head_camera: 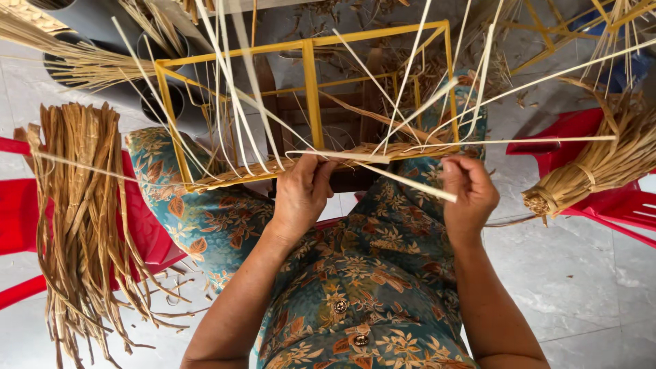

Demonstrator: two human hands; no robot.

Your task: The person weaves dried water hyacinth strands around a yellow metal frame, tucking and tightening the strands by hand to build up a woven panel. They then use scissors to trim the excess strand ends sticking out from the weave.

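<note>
Seen from above, a person sits with a yellow metal rod frame [311, 89] resting across their lap, over a teal dress with an orange leaf print [355, 273]. Along the frame's near bar runs a woven band of tan dried fibre [273, 167], with many pale thin reed strips [232, 82] fanning upward and outward from it.

The left hand [301, 195] is closed, fingers curled over the woven band at the middle of the near bar, pinching a pale flat strip [338, 156] against it. The right hand [470, 195] is closed as well, just to the right and a little nearer the body, gripping one pale reed strip [410, 183] that slants from its fingers up toward the left hand. Another long pale strip [547, 141] runs out to the right just above the right hand.

Well to the left of the left hand, a thick hank of tan dried fibre strands [82, 219] hangs over a red plastic chair [147, 232]. To the right of the right hand, a tied bundle of the same tan fibre [594, 167] lies on another red plastic seat [615, 205]. Pale grey floor tiles [581, 287] lie beneath.
</note>
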